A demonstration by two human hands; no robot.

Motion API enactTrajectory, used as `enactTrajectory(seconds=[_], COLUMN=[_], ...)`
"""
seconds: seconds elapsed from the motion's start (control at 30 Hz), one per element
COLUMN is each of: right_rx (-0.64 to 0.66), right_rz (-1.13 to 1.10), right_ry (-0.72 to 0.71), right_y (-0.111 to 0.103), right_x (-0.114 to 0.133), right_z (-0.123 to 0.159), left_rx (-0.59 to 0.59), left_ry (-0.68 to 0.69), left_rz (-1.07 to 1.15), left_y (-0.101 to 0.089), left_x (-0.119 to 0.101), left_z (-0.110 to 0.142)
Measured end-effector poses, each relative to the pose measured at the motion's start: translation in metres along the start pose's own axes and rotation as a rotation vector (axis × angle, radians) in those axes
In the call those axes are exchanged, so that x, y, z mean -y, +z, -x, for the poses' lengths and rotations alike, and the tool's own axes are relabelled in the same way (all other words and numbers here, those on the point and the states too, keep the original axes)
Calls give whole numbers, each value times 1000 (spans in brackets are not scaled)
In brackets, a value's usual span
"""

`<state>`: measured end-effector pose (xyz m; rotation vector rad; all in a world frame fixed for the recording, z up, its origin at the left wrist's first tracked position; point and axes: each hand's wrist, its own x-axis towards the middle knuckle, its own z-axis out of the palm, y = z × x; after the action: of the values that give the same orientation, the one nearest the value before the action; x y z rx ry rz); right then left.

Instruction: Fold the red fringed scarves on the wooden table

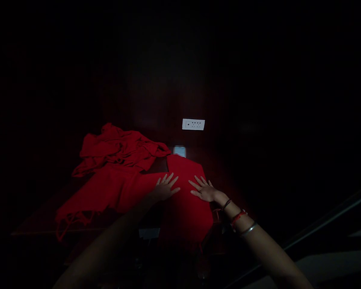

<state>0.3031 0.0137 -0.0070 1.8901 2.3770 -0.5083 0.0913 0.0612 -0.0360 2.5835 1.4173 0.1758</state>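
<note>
A red garment (pixel 186 212) lies spread over a dark table, one flat part hanging down over the front edge. Its other part stretches to the left and ends in loose strings. My left hand (pixel 166 189) rests on it with fingers spread, near where the two parts meet. Flat on the right side of the same cloth is my right hand (pixel 203 189), its fingers apart too. Both palms face down and neither grasps anything. Behind, on the left, a crumpled heap of red cloth (pixel 117 146) touches or overlaps the garment; I cannot tell if they are joined.
A white socket panel (pixel 193 124) is at the back, beyond the cloth. Just behind the garment lies a small pale, blurred rectangle (pixel 179 151). The table's front edge (pixel 39 233) shows at the lower left. Most surroundings are too dark to make out.
</note>
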Motion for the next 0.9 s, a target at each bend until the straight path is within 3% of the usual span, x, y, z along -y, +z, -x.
enactTrajectory(seconds=[0.1, 0.23, 0.33, 0.47, 0.67, 0.8, 0.9], right_rx=[23, -267, -404, -478, -581, -608, -651], right_rz=[-49, -97, -79, -84, 30, 125, 110], right_ry=[-30, -36, 49, 206, 228, 222, 129], right_y=[-20, -40, -45, -37, -20, -21, -26], right_x=[-6, -11, -13, -17, -22, -22, -18], right_z=[-14, -46, -76, -104, -108, -102, -103], left_rx=[-20, -59, -149, -202, -236, -236, -285], left_ry=[16, 8, -121, -212, -142, -195, -244], left_rz=[3, 43, 60, 27, -98, -85, -111], left_y=[-1, -4, -9, -7, 6, 5, 2], left_x=[3, 10, 14, 22, 33, 33, 32], left_z=[-5, -14, -31, -55, -60, -59, -60])
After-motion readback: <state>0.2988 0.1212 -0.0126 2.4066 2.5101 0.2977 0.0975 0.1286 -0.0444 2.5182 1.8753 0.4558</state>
